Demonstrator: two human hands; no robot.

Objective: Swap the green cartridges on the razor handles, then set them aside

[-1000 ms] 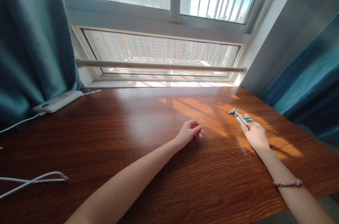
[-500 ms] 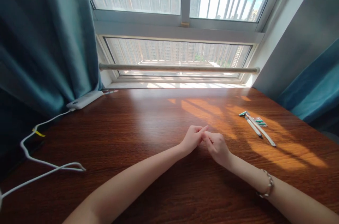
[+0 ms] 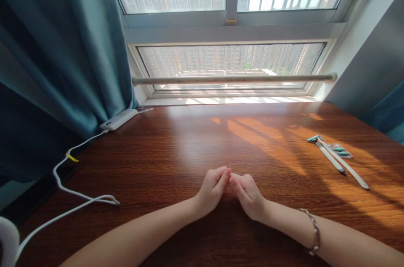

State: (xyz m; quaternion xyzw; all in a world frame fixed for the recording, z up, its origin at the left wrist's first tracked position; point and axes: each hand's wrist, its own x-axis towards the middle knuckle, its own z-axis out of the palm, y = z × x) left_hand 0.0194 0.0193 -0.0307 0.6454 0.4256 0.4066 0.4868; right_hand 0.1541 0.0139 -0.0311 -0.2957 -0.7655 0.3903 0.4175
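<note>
Both hands rest on the brown wooden table (image 3: 151, 166) near its middle, their fingertips meeting. My left hand (image 3: 212, 189) is closed, fingers curled with the thumb against them. My right hand (image 3: 250, 196) is curled shut in the same way, and a bracelet (image 3: 314, 233) circles that forearm. I see no object in either hand, though the palms are hidden. Off to the right lie a razor (image 3: 330, 155) with a teal head and a second long white handle (image 3: 347, 166), side by side. A small clear packet (image 3: 340, 150) with teal pieces lies beside them.
At the back left a white power strip or charger (image 3: 119, 120) sits by a blue curtain (image 3: 78, 48). Its white cable (image 3: 72, 193) loops along the left side. A barred window (image 3: 233, 61) with a horizontal rail (image 3: 233, 79) stands behind the table.
The view has turned a little left, so the razor and window sit further right. My hands appear lower in view, and their fingers overlap less, with only the tips meeting.
</note>
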